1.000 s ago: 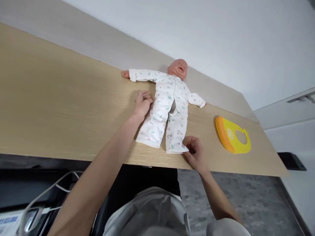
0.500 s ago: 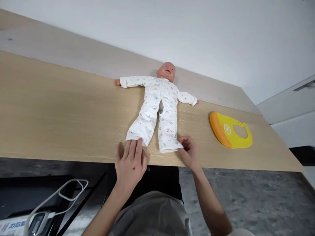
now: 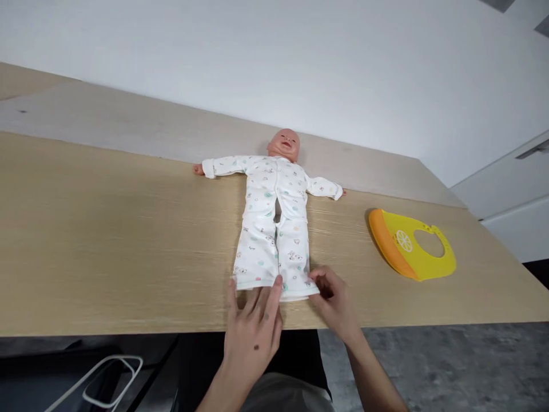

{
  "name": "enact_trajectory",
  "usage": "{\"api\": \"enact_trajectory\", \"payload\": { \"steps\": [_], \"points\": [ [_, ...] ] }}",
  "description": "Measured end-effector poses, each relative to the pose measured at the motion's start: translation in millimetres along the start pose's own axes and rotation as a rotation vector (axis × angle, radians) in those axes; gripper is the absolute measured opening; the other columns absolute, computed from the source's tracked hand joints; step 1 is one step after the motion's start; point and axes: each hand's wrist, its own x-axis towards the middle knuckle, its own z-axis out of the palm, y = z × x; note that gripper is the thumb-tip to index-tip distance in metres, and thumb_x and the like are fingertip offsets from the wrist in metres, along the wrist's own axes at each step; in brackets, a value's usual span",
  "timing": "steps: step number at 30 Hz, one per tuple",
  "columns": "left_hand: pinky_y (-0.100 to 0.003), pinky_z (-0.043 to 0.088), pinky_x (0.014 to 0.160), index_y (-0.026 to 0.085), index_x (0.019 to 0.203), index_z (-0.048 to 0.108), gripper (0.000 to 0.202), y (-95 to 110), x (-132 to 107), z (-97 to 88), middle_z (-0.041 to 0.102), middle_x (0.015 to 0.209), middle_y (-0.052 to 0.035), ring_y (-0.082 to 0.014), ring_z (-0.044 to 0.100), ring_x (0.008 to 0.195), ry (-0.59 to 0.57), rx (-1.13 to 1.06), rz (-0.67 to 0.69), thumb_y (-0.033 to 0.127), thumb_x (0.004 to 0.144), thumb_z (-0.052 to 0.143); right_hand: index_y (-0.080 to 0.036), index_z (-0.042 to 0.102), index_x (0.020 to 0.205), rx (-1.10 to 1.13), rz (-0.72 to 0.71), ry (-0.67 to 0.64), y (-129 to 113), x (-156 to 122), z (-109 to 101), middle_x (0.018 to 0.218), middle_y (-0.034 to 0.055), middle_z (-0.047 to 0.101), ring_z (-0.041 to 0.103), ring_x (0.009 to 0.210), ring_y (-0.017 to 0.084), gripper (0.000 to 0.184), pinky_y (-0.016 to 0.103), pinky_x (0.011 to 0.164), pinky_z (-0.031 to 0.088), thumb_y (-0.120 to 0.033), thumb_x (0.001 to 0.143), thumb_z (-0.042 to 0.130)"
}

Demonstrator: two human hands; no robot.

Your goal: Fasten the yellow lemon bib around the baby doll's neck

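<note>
A baby doll [image 3: 274, 212] in a white printed sleepsuit lies on its back on the light wooden table [image 3: 107, 240], arms spread, head toward the wall. My left hand [image 3: 254, 329] lies flat at the table's front edge, fingers stretched out, their tips on the hems of the suit's legs. My right hand [image 3: 334, 300] is curled beside the right leg's hem and pinches the cloth edge there. The two legs of the suit lie close together and straight.
A yellow and orange silicone bib [image 3: 409, 245] lies on the table to the right of the doll. A white wall rises behind the table. A white cable loop [image 3: 107, 380] hangs below the table's front edge at the left. Grey floor shows at the right.
My left hand came from the doll's side to the front edge and onto the leg hems. The suit's legs, spread apart before, now lie together. My right hand stayed at the right hem.
</note>
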Motion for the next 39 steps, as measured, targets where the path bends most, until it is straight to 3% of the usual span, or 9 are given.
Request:
{"api": "enact_trajectory", "payload": {
  "steps": [6,13,19,23,30,34,39],
  "points": [
    [-0.065,0.016,0.115,0.026,0.156,0.001,0.085,-1.6,-6.2,0.0,0.072,0.115,-0.0101,-0.0286,0.069,0.102,0.028,-0.067,-0.001,0.012,0.086,0.047,-0.020,0.058,0.087,-0.143,-0.104,-0.082,-10.0,3.5,-2.8,0.070,-0.0014,0.052,0.044,0.055,0.010,0.007,0.021,0.049,0.033,-0.017,0.082,0.061],
    [-0.070,0.028,0.104,0.024,0.156,0.010,0.083,2.8,11.2,4.0,0.073,0.107,-0.0150,-0.0361,0.068,0.097,0.114,0.053,-0.150,0.030,0.087,0.056,-0.021,0.056,0.093,-0.184,-0.155,-0.122,-18.4,1.4,-1.9,0.079,0.0011,0.055,0.049,0.061,0.011,0.018,0.023,0.054,0.039,-0.010,0.079,0.058],
    [-0.057,0.042,0.096,0.027,0.141,0.037,0.056,-6.2,19.2,8.5,0.073,0.082,-0.0038,-0.0267,0.069,0.078,0.168,-0.008,-0.192,0.015,0.087,0.048,-0.021,0.056,0.091,-0.074,-0.091,-0.103,-16.3,-0.6,-1.0,0.080,0.0003,0.054,0.047,0.060,0.010,0.018,0.021,0.051,0.036,-0.008,0.078,0.057],
    [-0.052,0.042,0.093,0.025,0.121,0.051,0.035,2.3,20.6,12.9,0.072,0.085,-0.0045,-0.0244,0.068,0.078,0.220,-0.024,-0.185,0.013,0.088,0.048,-0.022,0.056,0.095,-0.026,-0.068,-0.066,-13.0,-1.4,-1.6,0.081,-0.0008,0.055,0.049,0.065,0.010,0.022,0.021,0.056,0.038,-0.007,0.079,0.056],
    [-0.046,0.043,0.086,0.021,0.108,0.056,0.023,24.3,22.8,24.5,0.070,0.083,-0.0039,-0.0236,0.066,0.077,0.324,-0.012,-0.188,0.012,0.086,0.056,-0.023,0.055,0.097,0.053,-0.081,0.011,-12.9,-2.7,-3.5,0.083,-0.0005,0.055,0.049,0.071,0.010,0.016,0.021,0.060,0.037,-0.010,0.087,0.053],
    [-0.049,0.042,0.091,0.024,0.110,0.057,0.026,18.2,14.7,24.1,0.071,0.085,-0.0035,-0.0253,0.068,0.078,0.302,-0.037,-0.184,0.014,0.086,0.057,-0.021,0.054,0.095,0.091,-0.142,-0.095,-16.7,-3.4,-4.9,0.079,-0.0005,0.052,0.048,0.068,0.010,0.016,0.021,0.058,0.036,-0.010,0.083,0.057],
    [-0.048,0.035,0.106,0.020,0.116,0.058,0.036,1.3,-8.0,12.2,0.074,0.091,-0.0056,-0.0249,0.070,0.083,0.224,-0.047,-0.021,0.011,0.081,0.060,-0.021,0.054,0.100,0.072,-0.200,-0.136,-16.0,-6.1,-7.1,0.079,0.0001,0.052,0.048,0.067,0.010,0.020,0.021,0.057,0.037,-0.013,0.082,0.059]
  ]
}}
